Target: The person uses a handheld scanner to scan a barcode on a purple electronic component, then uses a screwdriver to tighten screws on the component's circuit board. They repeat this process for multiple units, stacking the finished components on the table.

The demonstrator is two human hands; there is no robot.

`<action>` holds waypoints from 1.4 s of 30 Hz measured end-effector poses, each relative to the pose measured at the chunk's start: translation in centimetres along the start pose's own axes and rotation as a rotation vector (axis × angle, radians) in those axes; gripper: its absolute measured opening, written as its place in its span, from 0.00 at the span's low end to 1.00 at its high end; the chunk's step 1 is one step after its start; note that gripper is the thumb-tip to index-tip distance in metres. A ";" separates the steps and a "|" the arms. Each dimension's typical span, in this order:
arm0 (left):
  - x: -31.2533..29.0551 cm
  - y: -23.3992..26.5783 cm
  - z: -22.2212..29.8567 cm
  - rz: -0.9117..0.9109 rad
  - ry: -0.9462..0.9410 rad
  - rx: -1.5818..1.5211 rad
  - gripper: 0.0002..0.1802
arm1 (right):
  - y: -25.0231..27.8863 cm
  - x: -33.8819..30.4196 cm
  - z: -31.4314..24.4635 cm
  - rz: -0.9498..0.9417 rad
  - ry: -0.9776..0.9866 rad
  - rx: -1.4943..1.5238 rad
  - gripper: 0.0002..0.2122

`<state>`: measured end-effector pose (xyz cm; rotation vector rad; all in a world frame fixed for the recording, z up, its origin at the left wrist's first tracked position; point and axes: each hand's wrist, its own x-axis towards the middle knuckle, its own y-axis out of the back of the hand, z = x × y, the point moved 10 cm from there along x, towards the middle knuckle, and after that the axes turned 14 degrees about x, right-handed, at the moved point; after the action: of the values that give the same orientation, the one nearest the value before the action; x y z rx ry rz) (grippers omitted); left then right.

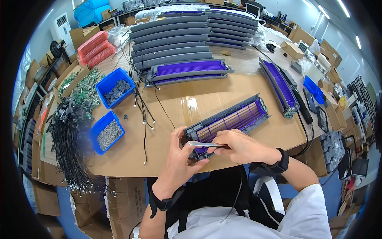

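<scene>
A long grey housing with a purple ribbed frame lies slanted on the cardboard, its near-left end close to the table's front edge. My left hand grips that end, thumb and fingers on either side of it. Metal tweezers are pinched in my right hand, their tips pointing left over the same end, near my left fingers. What the tips touch, if anything, cannot be made out. Black cables with white plugs lie left of the housing.
Blue bins of small metal parts and dark clips stand left, beside a black cable bundle and green circuit boards. Grey housings are lined up at the back. Another purple housing lies right, beside a black tool.
</scene>
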<state>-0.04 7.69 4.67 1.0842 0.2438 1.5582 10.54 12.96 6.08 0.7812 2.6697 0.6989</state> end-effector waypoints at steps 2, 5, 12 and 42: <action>0.1 -0.2 0.1 -0.006 -0.027 0.002 0.28 | 0.0 -0.4 0.0 -0.005 -0.071 0.032 0.08; 0.4 -0.2 0.5 -0.015 -0.045 0.027 0.27 | 0.2 -0.7 0.4 0.031 -0.089 0.054 0.08; 0.1 -0.2 0.1 -0.009 -0.036 0.023 0.28 | 0.5 -1.0 -0.6 0.090 -0.092 0.033 0.07; 0.2 0.0 -0.1 0.007 -0.001 -0.037 0.26 | -0.2 -2.3 -1.2 0.252 0.059 -0.039 0.06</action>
<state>-0.04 7.86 4.70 1.0579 0.2103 1.5631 11.90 11.06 7.32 1.1151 2.6265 0.8431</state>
